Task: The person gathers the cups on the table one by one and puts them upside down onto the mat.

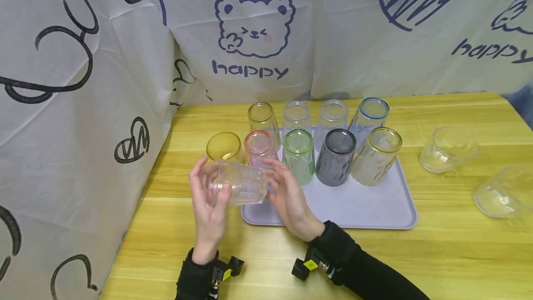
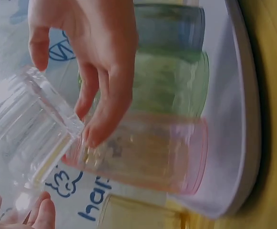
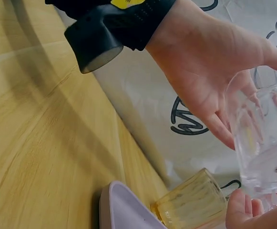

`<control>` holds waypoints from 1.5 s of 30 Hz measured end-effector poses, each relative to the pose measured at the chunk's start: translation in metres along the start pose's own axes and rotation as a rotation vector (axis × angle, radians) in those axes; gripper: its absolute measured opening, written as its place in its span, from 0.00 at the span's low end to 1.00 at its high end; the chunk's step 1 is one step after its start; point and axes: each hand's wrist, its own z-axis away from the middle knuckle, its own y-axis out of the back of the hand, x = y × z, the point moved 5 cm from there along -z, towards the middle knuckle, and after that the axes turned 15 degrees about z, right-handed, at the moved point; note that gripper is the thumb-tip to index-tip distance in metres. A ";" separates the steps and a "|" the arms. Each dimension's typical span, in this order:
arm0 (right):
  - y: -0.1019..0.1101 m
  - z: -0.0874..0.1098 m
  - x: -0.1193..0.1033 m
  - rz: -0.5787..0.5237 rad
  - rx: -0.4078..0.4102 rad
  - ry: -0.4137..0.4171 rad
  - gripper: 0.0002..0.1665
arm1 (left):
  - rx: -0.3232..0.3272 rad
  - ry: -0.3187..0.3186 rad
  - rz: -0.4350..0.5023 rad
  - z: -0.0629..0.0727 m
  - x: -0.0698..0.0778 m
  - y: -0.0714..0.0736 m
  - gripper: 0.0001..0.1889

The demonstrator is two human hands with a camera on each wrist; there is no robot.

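A clear glass (image 1: pixel 245 183) lies tilted on its side in the air, in front of the tray's left end. My left hand (image 1: pixel 210 203) grips it near its mouth, the thumb across the near side and the fingers behind. At the base end, my right hand (image 1: pixel 289 198) holds the edge between thumb and fingers, as the left wrist view shows. Behind the hands, a pink glass (image 1: pixel 259 145) and a green glass (image 1: pixel 298 159) stand upside down on the lilac tray (image 1: pixel 354 212). A yellow glass (image 1: pixel 224 145) stands left of the pink one, partly hidden by the held glass.
Also upside down at the tray are a dark grey glass (image 1: pixel 335 159), an amber-tinted glass (image 1: pixel 376 156), a blue-rimmed glass (image 1: pixel 369 117) and several others behind. Two clear glasses (image 1: pixel 447 149) lie tilted on the wooden table (image 1: pixel 458 253) at the right. A drawn-on sheet (image 1: pixel 250 87) hangs behind.
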 end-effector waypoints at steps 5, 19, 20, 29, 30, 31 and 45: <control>-0.002 0.001 -0.001 0.005 -0.014 0.011 0.31 | -0.005 0.033 -0.011 0.004 -0.002 -0.006 0.30; -0.003 0.001 -0.007 -0.049 0.087 0.074 0.19 | -0.046 0.153 -0.123 0.012 -0.020 -0.022 0.27; -0.003 0.001 -0.007 -0.058 0.101 0.083 0.18 | -0.058 0.165 -0.133 0.013 -0.021 -0.023 0.27; 0.000 0.001 -0.009 -0.008 0.219 0.214 0.22 | -0.118 0.235 -0.164 0.018 -0.028 -0.031 0.35; 0.000 0.002 -0.010 0.000 0.229 0.230 0.23 | -0.122 0.238 -0.167 0.018 -0.028 -0.032 0.36; 0.000 0.002 -0.010 0.003 0.238 0.239 0.24 | -0.124 0.241 -0.173 0.018 -0.028 -0.033 0.37; 0.005 0.001 -0.005 0.013 0.305 0.226 0.22 | -0.149 0.283 -0.202 0.017 -0.031 -0.031 0.33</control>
